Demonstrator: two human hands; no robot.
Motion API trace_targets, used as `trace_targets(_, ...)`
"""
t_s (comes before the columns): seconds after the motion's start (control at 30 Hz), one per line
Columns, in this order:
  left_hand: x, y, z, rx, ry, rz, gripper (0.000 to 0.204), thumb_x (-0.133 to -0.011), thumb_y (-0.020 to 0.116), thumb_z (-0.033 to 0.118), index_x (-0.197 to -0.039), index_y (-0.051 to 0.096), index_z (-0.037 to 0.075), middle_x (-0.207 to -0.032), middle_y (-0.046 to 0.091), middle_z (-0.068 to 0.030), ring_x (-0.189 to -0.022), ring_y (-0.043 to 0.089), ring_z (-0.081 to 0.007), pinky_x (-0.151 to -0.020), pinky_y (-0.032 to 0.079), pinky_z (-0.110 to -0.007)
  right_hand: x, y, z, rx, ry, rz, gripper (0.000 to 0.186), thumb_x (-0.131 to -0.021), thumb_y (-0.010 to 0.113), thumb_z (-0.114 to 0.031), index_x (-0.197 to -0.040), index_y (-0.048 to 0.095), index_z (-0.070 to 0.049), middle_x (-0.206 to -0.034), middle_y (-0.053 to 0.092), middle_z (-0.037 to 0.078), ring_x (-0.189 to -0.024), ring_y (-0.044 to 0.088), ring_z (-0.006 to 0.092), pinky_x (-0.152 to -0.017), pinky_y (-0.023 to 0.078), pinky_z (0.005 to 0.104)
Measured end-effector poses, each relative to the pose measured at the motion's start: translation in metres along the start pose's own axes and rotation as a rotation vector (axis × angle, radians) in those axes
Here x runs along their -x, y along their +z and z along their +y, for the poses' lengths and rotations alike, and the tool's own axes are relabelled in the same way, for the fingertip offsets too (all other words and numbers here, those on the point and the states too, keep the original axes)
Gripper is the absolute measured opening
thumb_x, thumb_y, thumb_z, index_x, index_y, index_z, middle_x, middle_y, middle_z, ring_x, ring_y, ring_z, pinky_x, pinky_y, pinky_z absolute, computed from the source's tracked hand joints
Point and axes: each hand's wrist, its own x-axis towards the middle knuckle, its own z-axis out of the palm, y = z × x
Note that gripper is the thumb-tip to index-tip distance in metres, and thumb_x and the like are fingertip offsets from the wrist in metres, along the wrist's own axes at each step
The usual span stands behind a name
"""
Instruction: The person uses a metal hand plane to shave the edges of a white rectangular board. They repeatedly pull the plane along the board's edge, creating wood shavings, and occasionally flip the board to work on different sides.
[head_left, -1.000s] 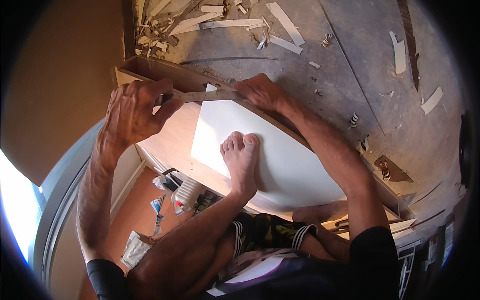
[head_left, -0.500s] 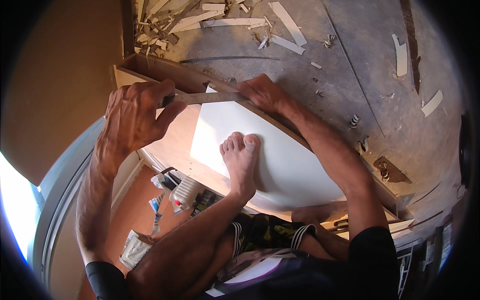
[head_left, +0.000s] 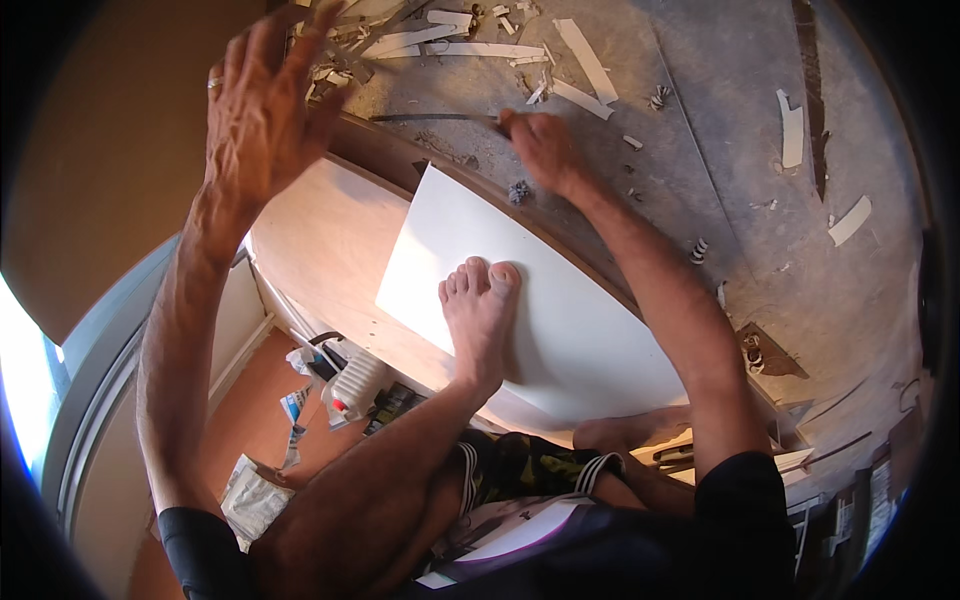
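Observation:
My left hand [head_left: 265, 110] is raised at the upper left, beyond the pale wooden board [head_left: 310, 230]; its fingertips are blurred and any tool in them is unclear. My right hand [head_left: 540, 150] hangs past the board's far edge, fingers curled around something dark that I cannot make out. My bare foot [head_left: 470, 320] rests on a white panel [head_left: 580, 340] lying on the pale board. A brown wooden edge strip [head_left: 595, 273] runs along the panel's far side.
White offcuts [head_left: 585, 60] and shavings lie on the concrete floor [head_left: 820, 300]. A large brown panel [head_left: 100, 150] stands at left beside a bright opening. A white plastic container [head_left: 355, 380] and crumpled packets [head_left: 250, 500] lie on a reddish surface below the board.
Both hands have lifted up and away from the board's edge, where they held a flat metal bar between them; that bar is no longer clearly visible. My foot stays on the white panel.

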Motion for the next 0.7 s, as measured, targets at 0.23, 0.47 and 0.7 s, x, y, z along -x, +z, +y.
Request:
trace_targets(0.23,0.010,0.078,0.043,0.676,-0.253,-0.588,0.036,-0.099,0.073,0.040,-0.096,0.078,0.005,-0.079,0.074,-0.0110,-0.062,0.065,-0.0226,-0.063,0.055,-0.041,0.024,-0.125,-0.021,0.031,0.102,0.102,0.075,-0.111,0.043,-0.058,-0.064,0.052,0.000,-0.051,0.045,0.007,-0.051,0.047,0.0183,-0.051,0.039,0.0427)
trace_targets(0.47,-0.008,0.109,0.064,0.609,-0.459,-0.720,0.044,-0.083,0.085,0.045,-0.096,0.078,0.003,-0.092,0.077,-0.0196,-0.087,0.076,-0.0324,-0.081,0.060,-0.046,0.220,-0.274,-0.090,0.286,0.005,0.033,0.068,-0.107,0.054,-0.061,-0.070,0.045,-0.005,-0.068,0.033,-0.001,-0.062,0.033,0.0140,-0.058,0.030,0.0359)
trace_targets(0.7,-0.002,0.142,0.046,-0.019,-0.409,-0.235,0.059,-0.090,0.079,0.039,-0.138,0.064,0.008,-0.123,0.074,-0.0236,-0.099,0.076,-0.0375,-0.092,0.061,-0.045,0.377,-0.277,-0.150,-0.047,0.172,0.226,0.044,-0.107,0.062,-0.044,-0.098,0.060,-0.001,-0.072,0.047,0.000,-0.070,0.046,0.0118,-0.061,0.037,0.0336)
